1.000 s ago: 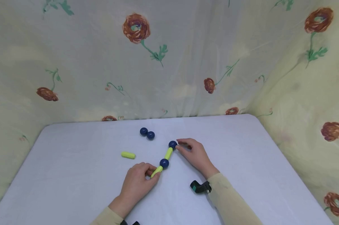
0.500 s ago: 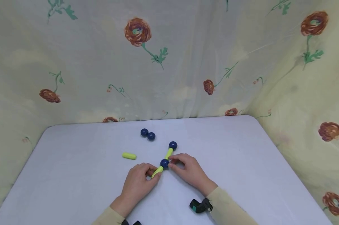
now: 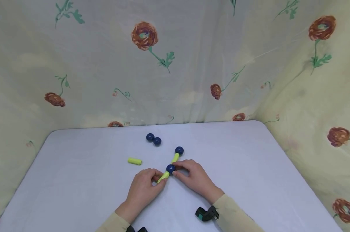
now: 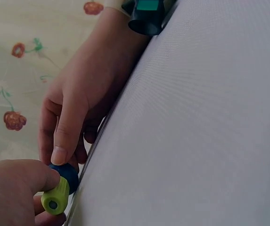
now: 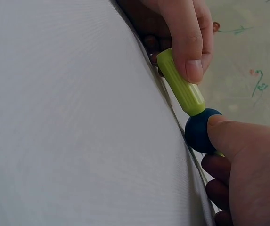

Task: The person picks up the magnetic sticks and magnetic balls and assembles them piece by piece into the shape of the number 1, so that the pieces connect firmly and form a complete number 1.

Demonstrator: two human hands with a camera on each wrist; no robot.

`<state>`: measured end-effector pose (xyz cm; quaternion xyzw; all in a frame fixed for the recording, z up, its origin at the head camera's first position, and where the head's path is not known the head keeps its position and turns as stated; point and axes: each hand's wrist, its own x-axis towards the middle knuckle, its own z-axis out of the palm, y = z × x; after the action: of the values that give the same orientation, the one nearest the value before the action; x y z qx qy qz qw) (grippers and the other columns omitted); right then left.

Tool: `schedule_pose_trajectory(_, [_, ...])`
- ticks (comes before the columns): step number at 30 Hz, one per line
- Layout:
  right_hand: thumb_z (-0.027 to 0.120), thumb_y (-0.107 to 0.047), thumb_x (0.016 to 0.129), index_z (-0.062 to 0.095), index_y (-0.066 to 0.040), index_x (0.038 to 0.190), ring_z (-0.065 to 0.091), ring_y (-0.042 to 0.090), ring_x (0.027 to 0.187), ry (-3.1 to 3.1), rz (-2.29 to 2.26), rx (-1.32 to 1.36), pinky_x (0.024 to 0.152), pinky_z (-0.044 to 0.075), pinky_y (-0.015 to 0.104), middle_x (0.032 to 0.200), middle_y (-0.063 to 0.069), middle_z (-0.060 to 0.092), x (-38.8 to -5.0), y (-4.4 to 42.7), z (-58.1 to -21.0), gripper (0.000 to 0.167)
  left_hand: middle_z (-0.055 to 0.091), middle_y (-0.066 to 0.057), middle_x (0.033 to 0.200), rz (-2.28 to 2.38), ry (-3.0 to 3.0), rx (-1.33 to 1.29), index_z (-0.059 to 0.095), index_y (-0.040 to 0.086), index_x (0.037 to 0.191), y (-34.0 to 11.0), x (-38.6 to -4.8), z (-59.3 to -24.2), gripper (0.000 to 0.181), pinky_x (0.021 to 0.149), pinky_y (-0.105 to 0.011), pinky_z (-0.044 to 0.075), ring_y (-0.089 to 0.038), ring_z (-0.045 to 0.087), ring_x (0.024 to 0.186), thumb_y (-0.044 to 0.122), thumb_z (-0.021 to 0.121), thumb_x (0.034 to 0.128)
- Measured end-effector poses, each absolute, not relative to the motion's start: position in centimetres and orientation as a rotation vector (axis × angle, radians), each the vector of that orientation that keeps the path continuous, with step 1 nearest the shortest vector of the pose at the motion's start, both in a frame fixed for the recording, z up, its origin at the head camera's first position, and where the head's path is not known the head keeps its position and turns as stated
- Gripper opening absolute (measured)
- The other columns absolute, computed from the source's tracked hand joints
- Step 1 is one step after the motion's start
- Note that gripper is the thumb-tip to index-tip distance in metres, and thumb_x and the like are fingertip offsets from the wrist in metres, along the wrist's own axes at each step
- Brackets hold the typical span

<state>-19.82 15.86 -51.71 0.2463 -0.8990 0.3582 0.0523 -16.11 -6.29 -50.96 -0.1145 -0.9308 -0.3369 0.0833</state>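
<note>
A chain of two yellow-green rods and two dark blue balls lies on the white table. My left hand (image 3: 145, 188) pinches the near rod (image 5: 181, 84) between thumb and fingers. That rod's end meets the middle ball (image 5: 200, 132), which my right hand (image 3: 196, 178) pinches from the right side. Beyond it runs the far rod (image 3: 175, 157), topped by the end ball (image 3: 179, 150). In the left wrist view the near rod's free end (image 4: 53, 203) shows a small round metal-like tip.
Two loose blue balls (image 3: 153, 139) touch each other farther back on the table (image 3: 85, 180). A single loose yellow-green rod (image 3: 135, 161) lies left of the chain. Flowered cloth (image 3: 192, 48) hangs behind and beside the table.
My right hand has come from the end ball toward me and taken hold of the middle ball. The left hand keeps its pinch on the near rod.
</note>
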Motion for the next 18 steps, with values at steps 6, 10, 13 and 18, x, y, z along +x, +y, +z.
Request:
schedule_pose_trajectory(6, [0.072,-0.035,0.092,0.068,-0.026,0.124,0.056,0.001,0.107,-2.747,1.079,0.749,0.090,0.048,0.032,0.113,-0.018,0.066,-19.9,15.8,-51.8,0.033,0.056,0.018,0.072,-1.011,-2.764,-0.353,0.073,0.021,0.092,-6.4,-16.0,-51.0,0.017,0.068,-0.030,0.040,-0.006,0.047,0.067,0.036,0.077,0.0846])
schedule_pose_trajectory(10, [0.072,-0.036,0.092,0.069,-0.026,0.124,0.057,0.002,0.108,-2.752,1.069,0.744,0.090,0.049,0.032,0.114,-0.017,0.066,-19.8,15.8,-51.7,0.034,0.057,0.017,0.072,-1.007,-2.769,-0.365,0.073,0.021,0.093,-6.4,-16.0,-51.0,0.018,0.068,-0.030,0.040,-0.006,0.047,0.067,0.036,0.077,0.0850])
schedule_pose_trajectory(13, [0.072,-0.037,0.091,0.069,-0.026,0.123,0.057,0.002,0.107,-2.757,1.072,0.738,0.090,0.049,0.032,0.113,-0.017,0.067,-19.8,15.8,-51.7,0.034,0.057,0.018,0.075,-0.984,-2.788,-0.388,0.073,0.021,0.097,-6.6,-15.9,-51.0,0.022,0.068,-0.029,0.041,-0.005,0.047,0.069,0.039,0.076,0.0857])
schedule_pose_trajectory(18, [0.071,-0.040,0.091,0.069,-0.028,0.123,0.057,0.001,0.106,-2.767,1.089,0.739,0.089,0.049,0.032,0.112,-0.019,0.066,-19.9,15.9,-51.7,0.034,0.057,0.019,0.081,-0.966,-2.814,-0.410,0.073,0.022,0.106,-7.6,-15.1,-50.8,0.029,0.069,-0.028,0.043,-0.004,0.049,0.074,0.041,0.077,0.0829])
